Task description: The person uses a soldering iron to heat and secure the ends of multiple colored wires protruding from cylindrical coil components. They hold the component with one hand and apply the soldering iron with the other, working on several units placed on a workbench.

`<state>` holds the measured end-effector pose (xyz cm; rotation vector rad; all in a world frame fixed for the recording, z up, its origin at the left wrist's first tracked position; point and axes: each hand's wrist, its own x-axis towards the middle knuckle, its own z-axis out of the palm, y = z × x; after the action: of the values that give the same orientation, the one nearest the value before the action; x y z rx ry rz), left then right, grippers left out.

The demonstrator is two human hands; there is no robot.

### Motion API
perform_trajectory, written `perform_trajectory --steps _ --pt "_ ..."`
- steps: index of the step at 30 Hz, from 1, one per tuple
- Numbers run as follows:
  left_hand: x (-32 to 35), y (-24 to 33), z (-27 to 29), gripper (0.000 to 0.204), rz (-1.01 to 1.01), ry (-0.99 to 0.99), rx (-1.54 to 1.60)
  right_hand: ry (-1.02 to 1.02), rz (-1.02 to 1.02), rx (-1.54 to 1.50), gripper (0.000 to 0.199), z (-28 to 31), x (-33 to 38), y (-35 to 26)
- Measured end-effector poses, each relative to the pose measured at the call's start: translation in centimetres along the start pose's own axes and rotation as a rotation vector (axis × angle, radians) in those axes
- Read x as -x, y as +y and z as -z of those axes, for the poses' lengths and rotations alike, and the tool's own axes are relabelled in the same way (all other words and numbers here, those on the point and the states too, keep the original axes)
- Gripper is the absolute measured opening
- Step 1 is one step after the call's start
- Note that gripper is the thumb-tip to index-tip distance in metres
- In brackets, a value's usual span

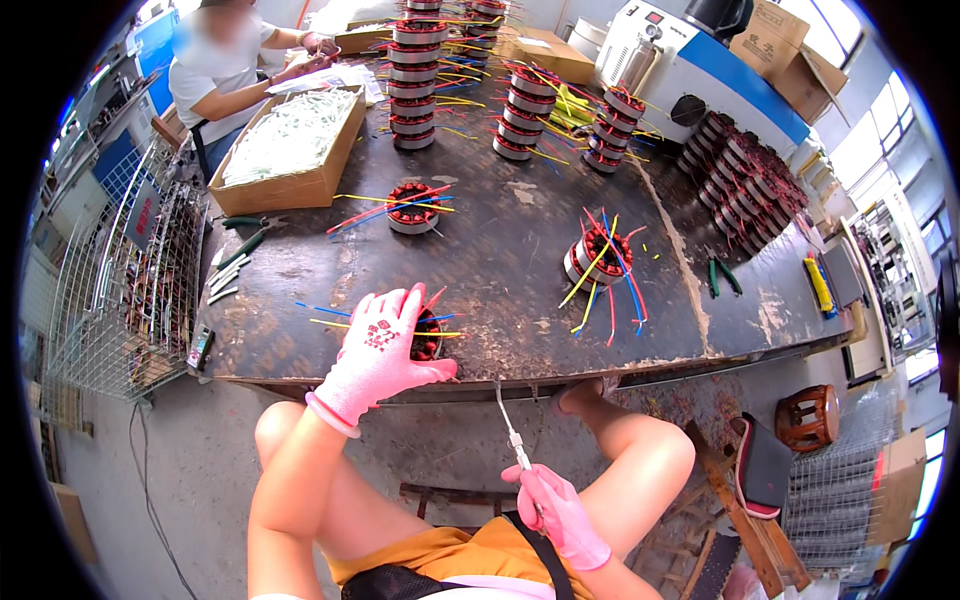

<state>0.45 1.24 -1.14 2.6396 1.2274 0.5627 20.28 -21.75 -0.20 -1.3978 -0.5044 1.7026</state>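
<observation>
My left hand (375, 345), in a pink glove, reaches over a motor stator (428, 338) at the table's near edge. Its fingers and thumb are around the stator, hiding part of it; blue, yellow and red wires stick out. Also gloved in pink, my right hand (555, 510) is closed round a thin metal-tipped tool (518, 450) with a pale shank, held above my lap with its tip up by the table edge. The tool's exact kind is not clear. A single wired stator (413, 210) stands farther back, and stacked stators (595, 262) with splayed leads are on the right.
Tall stator stacks (412, 85) stand at the back, with a dark pile (745, 185) at right. A carton of white sleeves (290, 140) is at back left, near a co-worker (225, 75). Pliers (248, 240), green-handled snips (724, 278) and white tubes (229, 278) lie about.
</observation>
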Motion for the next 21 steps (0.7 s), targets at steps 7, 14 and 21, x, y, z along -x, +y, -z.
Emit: perform_trajectory --steps 7,14,21 --pt "0.1 -0.3 0.8 0.097 -0.038 -0.041 0.081 -0.037 -0.046 -0.022 0.032 0.0 -0.1 0.7" --pt "0.1 -1.5 2.1 0.095 -0.053 -0.147 0.056 -0.058 -0.061 0.018 0.031 -0.6 -0.6 1.3" --pt "0.1 -1.5 2.4 0.094 -0.07 -0.144 0.056 -0.055 -0.038 0.03 0.03 -0.6 -1.3 1.9"
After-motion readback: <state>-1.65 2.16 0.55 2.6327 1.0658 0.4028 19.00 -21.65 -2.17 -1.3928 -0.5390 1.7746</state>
